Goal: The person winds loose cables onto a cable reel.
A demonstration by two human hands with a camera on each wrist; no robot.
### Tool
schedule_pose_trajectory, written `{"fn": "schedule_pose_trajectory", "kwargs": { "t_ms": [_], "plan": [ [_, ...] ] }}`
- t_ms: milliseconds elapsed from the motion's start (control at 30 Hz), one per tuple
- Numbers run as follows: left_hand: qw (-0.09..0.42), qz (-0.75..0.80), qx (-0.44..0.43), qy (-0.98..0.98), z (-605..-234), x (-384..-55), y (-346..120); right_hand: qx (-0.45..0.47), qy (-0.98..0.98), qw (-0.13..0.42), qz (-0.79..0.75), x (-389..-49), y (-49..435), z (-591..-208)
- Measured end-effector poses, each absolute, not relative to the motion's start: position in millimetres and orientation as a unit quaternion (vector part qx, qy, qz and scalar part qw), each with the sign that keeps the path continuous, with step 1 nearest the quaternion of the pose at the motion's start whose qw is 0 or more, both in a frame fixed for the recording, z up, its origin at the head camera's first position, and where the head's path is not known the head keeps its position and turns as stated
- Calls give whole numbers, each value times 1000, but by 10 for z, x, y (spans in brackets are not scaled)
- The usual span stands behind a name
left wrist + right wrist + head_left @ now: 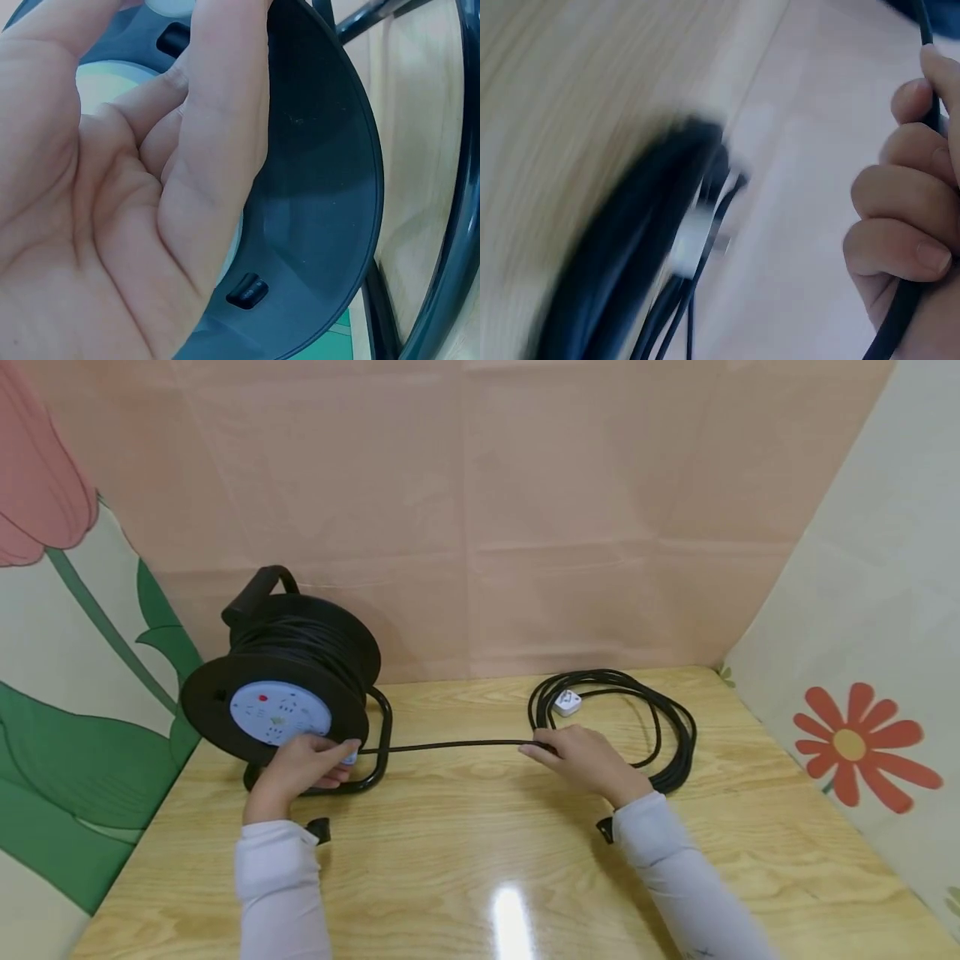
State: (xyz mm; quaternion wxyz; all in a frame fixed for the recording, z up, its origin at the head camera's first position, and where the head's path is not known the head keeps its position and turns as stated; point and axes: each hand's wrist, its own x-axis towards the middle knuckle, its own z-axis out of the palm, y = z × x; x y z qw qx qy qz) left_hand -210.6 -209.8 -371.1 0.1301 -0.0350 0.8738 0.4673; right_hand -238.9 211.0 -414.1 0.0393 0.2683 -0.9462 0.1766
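A black cable reel stands tilted at the left on a tubular frame; a pale blue socket panel is on its front. My left hand pinches a small pale knob near the reel's lower right rim; the fingers partly hide it. A black cable runs fairly straight from the reel to my right hand, whose fingers curl round it in the right wrist view. Beyond that hand lies a loose coil of cable, with a white plug inside its left edge.
Both lie on a wood-grain table before a pink backdrop. Flower-patterned panels flank the table. A carrying handle rises from the reel. Small black pieces show at both wrists.
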Motion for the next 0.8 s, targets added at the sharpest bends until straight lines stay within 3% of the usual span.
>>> {"fn": "schedule_pose_trajectory", "kwargs": {
  "t_ms": [233,300,567,800],
  "plan": [
    [133,471,-34,871,-3762,-2104,-2124,245,-935,244,80,-2473,2859,-4151],
    [137,475,-35,869,-3773,-2095,-2134,241,-927,279,68,-2494,3024,-4124],
    [154,490,-37,857,-3834,-2102,-2207,246,-921,250,168,-2584,3061,-3925],
    [188,515,-11,836,-3961,-2092,-2284,231,-912,273,203,-2594,2877,-3808]
  ]
}}
